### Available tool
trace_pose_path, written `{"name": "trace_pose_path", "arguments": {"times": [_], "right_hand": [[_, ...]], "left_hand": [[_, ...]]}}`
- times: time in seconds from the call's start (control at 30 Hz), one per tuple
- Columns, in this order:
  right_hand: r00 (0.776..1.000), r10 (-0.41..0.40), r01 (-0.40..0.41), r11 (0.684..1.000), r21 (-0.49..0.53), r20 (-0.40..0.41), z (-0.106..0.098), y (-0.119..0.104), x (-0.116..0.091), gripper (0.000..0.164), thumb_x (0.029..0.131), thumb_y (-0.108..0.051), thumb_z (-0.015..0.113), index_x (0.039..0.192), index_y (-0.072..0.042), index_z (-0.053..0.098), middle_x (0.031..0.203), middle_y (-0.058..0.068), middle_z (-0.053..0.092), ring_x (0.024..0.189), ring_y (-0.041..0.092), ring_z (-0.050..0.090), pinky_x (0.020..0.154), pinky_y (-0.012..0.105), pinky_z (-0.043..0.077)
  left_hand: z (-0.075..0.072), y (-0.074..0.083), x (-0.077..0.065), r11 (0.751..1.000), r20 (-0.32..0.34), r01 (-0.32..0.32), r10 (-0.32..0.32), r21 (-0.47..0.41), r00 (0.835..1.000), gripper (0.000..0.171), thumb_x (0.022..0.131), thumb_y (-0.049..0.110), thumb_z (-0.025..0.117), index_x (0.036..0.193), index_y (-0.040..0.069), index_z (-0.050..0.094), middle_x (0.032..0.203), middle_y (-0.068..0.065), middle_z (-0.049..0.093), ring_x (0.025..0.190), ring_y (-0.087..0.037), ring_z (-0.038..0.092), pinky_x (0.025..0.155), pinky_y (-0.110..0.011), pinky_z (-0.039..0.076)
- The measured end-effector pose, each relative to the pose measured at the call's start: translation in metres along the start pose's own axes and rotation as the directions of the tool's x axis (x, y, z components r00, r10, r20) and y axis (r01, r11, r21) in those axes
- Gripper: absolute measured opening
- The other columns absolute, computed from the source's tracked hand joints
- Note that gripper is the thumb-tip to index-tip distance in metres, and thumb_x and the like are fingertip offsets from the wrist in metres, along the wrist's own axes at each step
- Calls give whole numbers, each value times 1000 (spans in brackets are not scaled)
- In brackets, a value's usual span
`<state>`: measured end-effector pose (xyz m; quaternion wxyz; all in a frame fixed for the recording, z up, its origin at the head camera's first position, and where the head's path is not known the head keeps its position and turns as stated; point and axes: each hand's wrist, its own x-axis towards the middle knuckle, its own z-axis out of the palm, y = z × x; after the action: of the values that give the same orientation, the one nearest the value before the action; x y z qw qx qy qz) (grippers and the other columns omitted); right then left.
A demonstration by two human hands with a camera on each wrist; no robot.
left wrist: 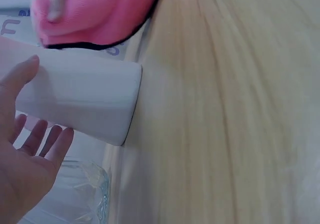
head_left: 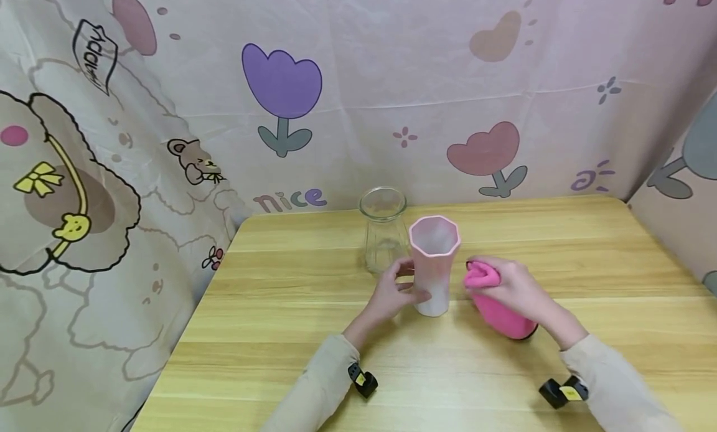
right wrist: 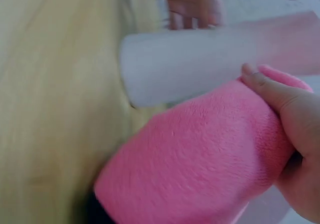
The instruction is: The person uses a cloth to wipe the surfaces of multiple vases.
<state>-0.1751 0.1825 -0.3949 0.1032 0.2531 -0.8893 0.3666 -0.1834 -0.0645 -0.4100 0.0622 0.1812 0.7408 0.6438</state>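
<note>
Left hand cups a pink-white vase; right hand grips a pink cloth (apparently readying to wipe; next needs cloth-to-vase contact).

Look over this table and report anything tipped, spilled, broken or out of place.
Nothing stands out. The pink-and-white vase and clear glass vase both look upright, the pink cloth is in the right hand, and no spill or crack shows.

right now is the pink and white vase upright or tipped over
Upright: in the head view the vase has its open rim facing up and its base down toward the table.
</note>
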Motion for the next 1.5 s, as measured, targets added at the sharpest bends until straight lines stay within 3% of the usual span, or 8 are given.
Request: {"name": "trace_pose_path", "arguments": {"times": [0.17,0.3,0.43,0.53,0.77,1.3,1.5], "right_hand": [[995,38,-40,999,-17,-96,-17,-2,-7,48,72,-14,76,113,4,59,102,18,65,93,34,62,76,42,53],[991,33,-37,999,-31,-132,-24,-3,-10,49,71,-14,77,114,2,60,102,17,66,93,32,62,78,15,50],[985,9,-18,999,-50,-170,-27,0,-12,49,68,-14,79,112,1,61,100,16,66,93,11,61,77,-1,38],[984,7,-17,998,-57,-179,-28,2,-13,49,68,-15,79,111,1,62,99,15,67,92,-5,54,76,0,38],[984,48,-55,998,-33,-174,-27,4,-14,50,70,-18,79,113,-1,61,102,16,66,93,-8,52,77,-1,37],[984,38,-41,999,-13,-175,-23,7,-15,51,69,-17,79,114,2,60,104,17,65,95,-14,47,79,-1,36],[983,43,-46,999,-15,-178,-22,8,-16,51,69,-17,79,113,1,60,104,17,65,95,-14,47,79,-1,36]], "left_hand": [[1,-1,1,999,-2,-15,15,28,1000,59,69,-1,75,122,-1,47,119,-21,50,110,-35,49,91,-41,47],[1,-1,1,999,-10,-19,20,36,1000,58,69,-1,75,121,-1,48,119,-20,51,108,-35,50,90,-41,47],[3,-1,3,998,-15,-30,31,56,999,58,69,-1,75,120,-1,48,117,-17,53,107,-32,51,89,-39,48],[5,-5,6,998,-22,-30,32,54,999,58,69,-2,75,120,-1,49,117,-16,53,107,-31,51,89,-39,48],[10,-31,25,999,-34,-3,4,35,999,61,68,5,78,122,7,50,117,-7,53,107,-24,51,89,-32,48],[20,-34,52,998,-43,2,1,64,999,59,69,10,78,121,11,50,114,2,54,102,-16,53,85,-25,49],[26,-32,64,999,-42,-20,23,51,999,59,69,9,78,121,10,51,115,0,54,100,-16,53,84,-25,50]]}}
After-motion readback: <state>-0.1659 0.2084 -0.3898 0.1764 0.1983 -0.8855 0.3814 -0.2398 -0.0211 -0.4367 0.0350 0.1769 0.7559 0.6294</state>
